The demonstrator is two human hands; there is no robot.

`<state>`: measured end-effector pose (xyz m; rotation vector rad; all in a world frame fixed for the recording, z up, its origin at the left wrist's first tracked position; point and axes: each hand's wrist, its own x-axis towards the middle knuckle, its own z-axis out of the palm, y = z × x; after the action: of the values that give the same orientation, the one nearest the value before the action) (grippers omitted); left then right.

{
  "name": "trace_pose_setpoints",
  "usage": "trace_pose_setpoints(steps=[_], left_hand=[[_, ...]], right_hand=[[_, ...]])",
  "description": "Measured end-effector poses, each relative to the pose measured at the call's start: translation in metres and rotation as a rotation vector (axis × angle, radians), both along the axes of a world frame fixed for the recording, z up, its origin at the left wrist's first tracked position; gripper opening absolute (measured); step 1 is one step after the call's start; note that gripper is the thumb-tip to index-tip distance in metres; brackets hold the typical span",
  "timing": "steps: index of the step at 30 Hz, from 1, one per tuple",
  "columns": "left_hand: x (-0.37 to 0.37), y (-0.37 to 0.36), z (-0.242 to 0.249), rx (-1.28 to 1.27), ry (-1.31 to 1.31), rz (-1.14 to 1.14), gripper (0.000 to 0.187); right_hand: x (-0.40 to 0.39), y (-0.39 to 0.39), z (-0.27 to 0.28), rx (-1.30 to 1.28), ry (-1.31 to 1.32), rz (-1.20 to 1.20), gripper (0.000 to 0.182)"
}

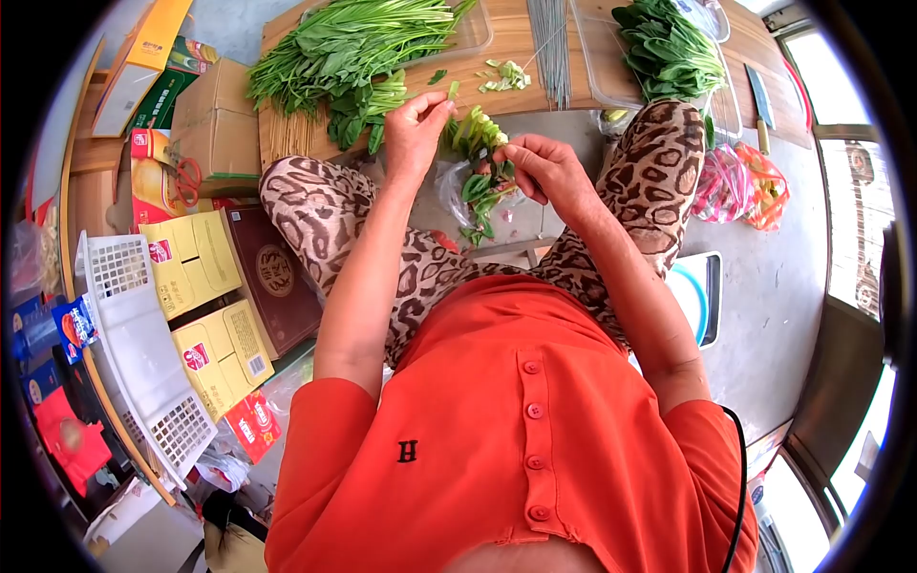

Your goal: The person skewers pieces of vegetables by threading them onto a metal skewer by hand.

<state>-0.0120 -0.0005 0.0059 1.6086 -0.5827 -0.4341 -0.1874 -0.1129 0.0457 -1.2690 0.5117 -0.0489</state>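
My left hand (pixel 416 129) pinches the top of a small bunch of green leafy vegetable (pixel 475 129), fingers closed on its pale stalks. My right hand (pixel 543 167) grips the same bunch lower down, where darker leaves (pixel 482 196) hang below it over a clear plastic bag (pixel 449 186). Both hands are raised above my knees, just in front of the low wooden table (pixel 516 48).
On the table lie a big pile of greens (pixel 349 48), cut stalk pieces (pixel 506 76), metal skewers (pixel 549 43) and a clear tray of leaves (pixel 669 48). Cardboard boxes (pixel 215 119), yellow cartons (pixel 191 263) and a white basket (pixel 134 344) crowd the left. Plastic bags (pixel 740 181) sit on the right.
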Motion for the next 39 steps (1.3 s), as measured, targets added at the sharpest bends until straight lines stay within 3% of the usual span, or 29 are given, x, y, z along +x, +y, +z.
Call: trace_pose_setpoints(steps=[19, 24, 39], left_hand=[[-0.002, 0.001, 0.001, 0.064, -0.114, -0.001, 0.018], [-0.006, 0.0, 0.002, 0.066, -0.281, 0.11, 0.013], [-0.007, -0.001, 0.011, 0.084, -0.781, 0.12, 0.011]], right_hand=[[0.0, 0.0, -0.002, 0.006, 0.002, -0.011, 0.021], [0.0, 0.0, -0.002, 0.005, 0.002, -0.012, 0.021], [0.001, 0.0, -0.001, 0.016, -0.004, -0.023, 0.021]])
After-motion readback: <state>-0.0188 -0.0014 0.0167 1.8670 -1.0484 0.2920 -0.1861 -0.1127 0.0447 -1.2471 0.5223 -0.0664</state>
